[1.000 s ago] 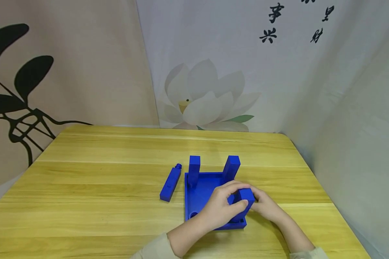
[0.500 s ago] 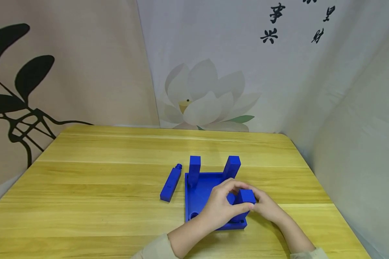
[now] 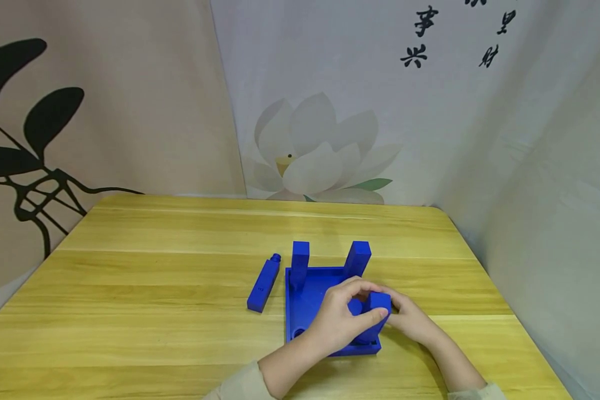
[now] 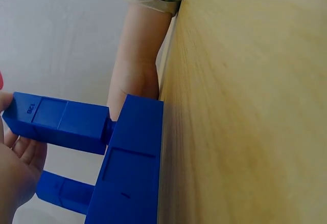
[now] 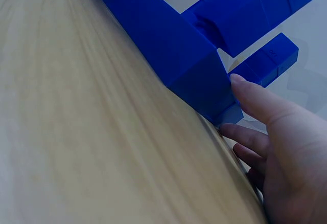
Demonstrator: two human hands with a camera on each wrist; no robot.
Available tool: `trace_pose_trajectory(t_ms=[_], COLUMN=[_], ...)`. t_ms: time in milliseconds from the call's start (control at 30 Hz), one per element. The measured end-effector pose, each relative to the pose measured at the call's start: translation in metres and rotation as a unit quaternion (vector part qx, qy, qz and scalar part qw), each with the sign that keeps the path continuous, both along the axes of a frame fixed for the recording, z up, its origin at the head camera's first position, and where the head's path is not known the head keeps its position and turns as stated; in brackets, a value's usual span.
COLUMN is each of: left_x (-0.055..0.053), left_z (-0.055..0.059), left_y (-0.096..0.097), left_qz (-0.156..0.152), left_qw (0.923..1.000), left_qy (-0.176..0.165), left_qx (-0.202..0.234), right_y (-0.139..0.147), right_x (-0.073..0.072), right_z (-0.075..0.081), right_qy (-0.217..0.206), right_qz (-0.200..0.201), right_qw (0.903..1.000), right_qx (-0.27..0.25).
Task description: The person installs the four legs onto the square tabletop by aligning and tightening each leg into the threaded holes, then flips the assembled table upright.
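My left hand [image 3: 341,315] grips the top end of a square blue leg [image 3: 379,301] standing at the near right corner of a shallow square blue base [image 3: 305,309]. In the left wrist view a narrow neck shows between the leg [image 4: 64,120] and the base [image 4: 134,152]. My right hand [image 5: 291,137] pinches the base's side, thumb at the rim and fingertips low by the tabletop. Two more legs rise from the far corners: a left one [image 3: 299,261] and a right one [image 3: 358,258]. A round hole [image 3: 299,332] shows at the near left corner.
A loose blue leg [image 3: 263,284] with a threaded tip lies on the wooden table [image 3: 155,311], left of the base. Behind the table hangs a curtain [image 3: 325,66] with a printed lotus.
The gripped leg's top has turned slightly, and the left thumb has shifted a little across it. The right hand, the base and the loose leg stay in place.
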State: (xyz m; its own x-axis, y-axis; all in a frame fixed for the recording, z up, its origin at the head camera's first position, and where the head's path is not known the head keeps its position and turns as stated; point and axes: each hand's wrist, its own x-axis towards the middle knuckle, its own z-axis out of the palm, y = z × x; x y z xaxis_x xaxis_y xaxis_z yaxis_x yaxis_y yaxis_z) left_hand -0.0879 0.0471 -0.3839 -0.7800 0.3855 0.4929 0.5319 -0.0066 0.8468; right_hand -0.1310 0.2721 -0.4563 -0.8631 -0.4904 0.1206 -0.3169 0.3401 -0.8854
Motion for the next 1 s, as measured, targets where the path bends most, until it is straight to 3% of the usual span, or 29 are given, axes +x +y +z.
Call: trace_pose_trajectory(t_ms=[67, 133, 300, 400, 467, 700, 1000], left_x=[-0.001, 0.003, 0.006, 0.0, -0.001, 0.001, 0.005], left_z=[-0.001, 0.007, 0.013, -0.001, -0.004, -0.004, 0.001], left_y=[0.0, -0.002, -0.004, -0.001, -0.001, -0.001, 0.002], left_qz=[-0.007, -0.012, -0.02, -0.019, -0.019, 0.017, 0.054], left_qw=[0.9999, 0.9998, 0.9998, 0.9998, 0.9997, 0.9993, 0.998], left_qy=[0.011, 0.017, 0.004, 0.003, 0.006, 0.027, -0.009], left_qx=[0.003, 0.005, 0.005, 0.008, 0.012, -0.02, -0.032], right_y=[0.0, 0.0, -0.001, -0.002, -0.003, -0.002, -0.002], right_x=[0.0, -0.001, 0.0, 0.0, 0.001, 0.004, 0.002], right_z=[0.0, 0.0, -0.001, 0.0, 0.001, 0.004, 0.003], right_qy=[0.002, 0.003, 0.0, -0.007, -0.015, -0.003, 0.005], right_qz=[0.001, 0.002, 0.004, -0.002, -0.01, -0.03, -0.029], right_qw=[1.0, 1.0, 1.0, 1.0, 0.9998, 0.9984, 0.9989], right_qx=[0.001, 0.001, -0.004, 0.001, 0.008, 0.049, 0.037])
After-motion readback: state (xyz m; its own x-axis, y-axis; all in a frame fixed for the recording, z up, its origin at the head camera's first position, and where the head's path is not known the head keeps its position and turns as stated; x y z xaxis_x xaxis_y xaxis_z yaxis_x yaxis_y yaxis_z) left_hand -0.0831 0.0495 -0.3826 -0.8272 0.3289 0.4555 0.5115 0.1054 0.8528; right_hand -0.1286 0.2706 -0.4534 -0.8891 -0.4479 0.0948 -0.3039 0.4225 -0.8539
